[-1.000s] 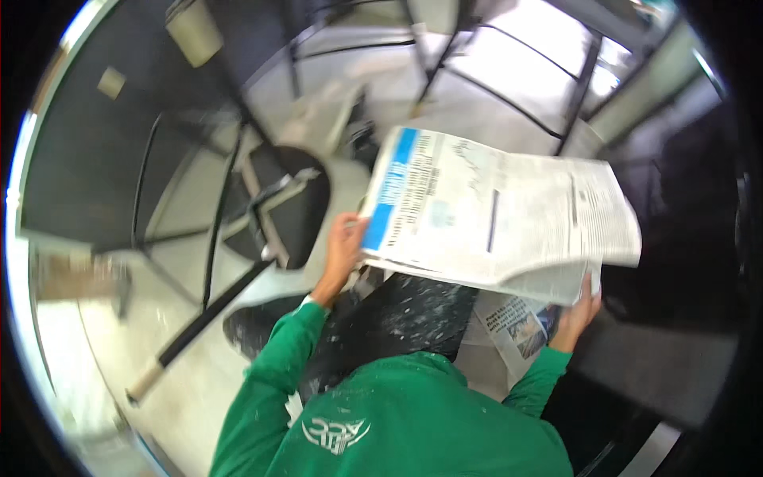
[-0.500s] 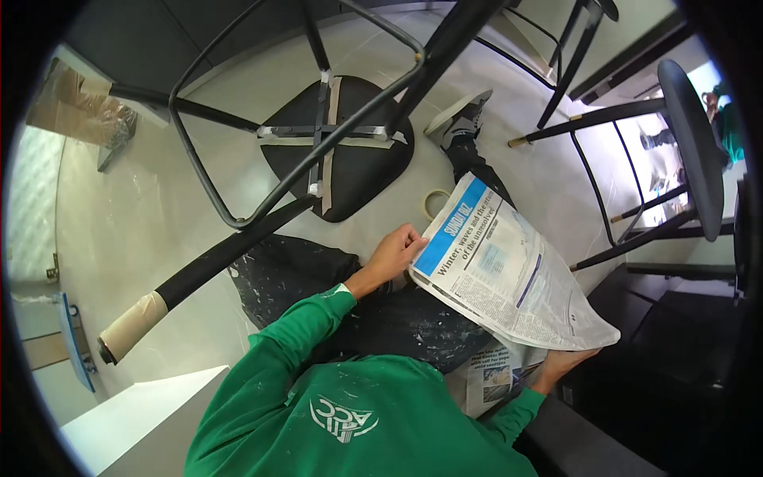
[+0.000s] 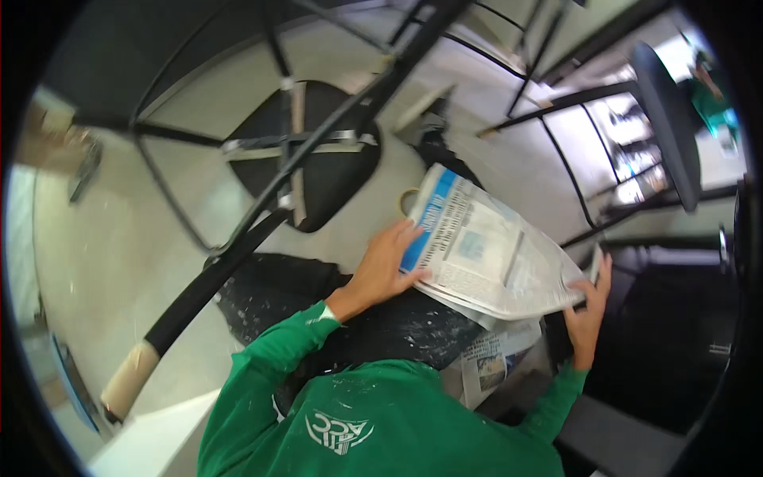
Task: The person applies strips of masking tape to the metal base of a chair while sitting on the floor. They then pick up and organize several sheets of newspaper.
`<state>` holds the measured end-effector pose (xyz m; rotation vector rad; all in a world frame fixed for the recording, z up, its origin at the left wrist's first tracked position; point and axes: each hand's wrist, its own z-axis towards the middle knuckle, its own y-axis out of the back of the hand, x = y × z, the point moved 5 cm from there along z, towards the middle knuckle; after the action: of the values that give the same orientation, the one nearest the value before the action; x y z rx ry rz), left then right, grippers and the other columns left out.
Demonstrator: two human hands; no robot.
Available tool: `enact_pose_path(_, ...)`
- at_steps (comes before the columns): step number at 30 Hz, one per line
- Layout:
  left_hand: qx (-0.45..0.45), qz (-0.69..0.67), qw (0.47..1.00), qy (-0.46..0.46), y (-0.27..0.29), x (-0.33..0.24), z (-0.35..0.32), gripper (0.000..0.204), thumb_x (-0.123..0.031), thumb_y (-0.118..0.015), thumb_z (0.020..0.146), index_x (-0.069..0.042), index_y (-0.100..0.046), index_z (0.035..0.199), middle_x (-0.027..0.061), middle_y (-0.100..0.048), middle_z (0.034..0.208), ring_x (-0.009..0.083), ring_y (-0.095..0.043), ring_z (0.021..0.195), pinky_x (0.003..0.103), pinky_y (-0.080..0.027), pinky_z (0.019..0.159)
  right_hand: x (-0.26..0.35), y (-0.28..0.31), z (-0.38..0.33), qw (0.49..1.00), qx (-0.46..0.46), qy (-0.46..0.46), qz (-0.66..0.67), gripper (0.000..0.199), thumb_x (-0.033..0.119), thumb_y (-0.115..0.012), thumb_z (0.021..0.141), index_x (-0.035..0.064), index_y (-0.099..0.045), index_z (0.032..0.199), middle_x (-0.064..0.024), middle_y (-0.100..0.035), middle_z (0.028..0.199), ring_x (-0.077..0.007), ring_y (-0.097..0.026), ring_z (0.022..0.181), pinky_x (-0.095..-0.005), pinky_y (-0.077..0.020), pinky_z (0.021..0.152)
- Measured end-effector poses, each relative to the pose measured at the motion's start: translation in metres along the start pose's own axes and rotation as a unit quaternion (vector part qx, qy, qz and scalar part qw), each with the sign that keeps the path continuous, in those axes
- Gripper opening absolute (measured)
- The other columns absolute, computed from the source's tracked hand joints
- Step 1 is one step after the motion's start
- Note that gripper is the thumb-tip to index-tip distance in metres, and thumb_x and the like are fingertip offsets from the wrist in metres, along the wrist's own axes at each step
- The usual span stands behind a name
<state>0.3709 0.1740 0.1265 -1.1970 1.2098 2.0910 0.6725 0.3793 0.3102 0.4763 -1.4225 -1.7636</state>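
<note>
A folded newspaper (image 3: 489, 258) with a blue band lies across my lap, tilted to the right. My left hand (image 3: 380, 270) grips its left edge, with the thumb on the printed face. My right hand (image 3: 586, 306) is closed round the far right corner. Under its lower edge, more newspaper (image 3: 501, 362) rests beside my thigh. Just beyond its upper left corner, a roll of tape (image 3: 407, 199) shows partly. In front of me is an upside-down black stool, its seat (image 3: 338, 179) on the floor and beige tape (image 3: 131, 370) wrapped round one leg end.
Another black stool (image 3: 668, 127) lies on its side at the right. A white box-like surface (image 3: 159, 437) stands at lower left, and a blue-edged board (image 3: 71, 381) leans behind it. Dark furniture (image 3: 644, 318) is close to my right arm. A person in green (image 3: 711, 103) is at far right.
My right hand has moved up from beneath the lower corner to the newspaper's right edge. My left hand has opened wider over the left edge. The whole view has shifted and blurred slightly.
</note>
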Motion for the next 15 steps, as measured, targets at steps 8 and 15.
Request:
enact_pose_path(8, 0.138, -0.015, 0.977, -0.160, -0.052, -0.027, 0.004, 0.060, -0.022, -0.083, 0.081, -0.005, -0.061, 0.134, 0.0174, -0.058, 0.138, 0.0364, -0.057, 0.127, 0.049, -0.042, 0.110, 0.014, 0.049, 0.027, 0.996, -0.078, 0.002, -0.039, 0.020, -0.005, -0.069, 0.076, 0.0055, -0.076, 0.092, -0.0160, -0.051, 0.151, -0.0390, -0.033, 0.149, -0.0487, -0.0283, 0.120)
enact_pose_path(15, -0.009, 0.008, 0.971, -0.239, -0.031, -0.105, 0.063, 0.067, -0.011, -0.084, 0.077, -0.004, -0.057, 0.138, 0.0190, -0.061, 0.137, 0.0362, -0.060, 0.124, 0.042, -0.050, 0.100, 0.020, 0.087, 0.015, 0.994, -0.106, -0.030, -0.018, 0.025, 0.006, -0.074, 0.088, 0.0071, -0.077, 0.113, -0.0110, -0.065, 0.110, -0.0272, -0.058, 0.109, -0.0371, -0.0468, 0.091)
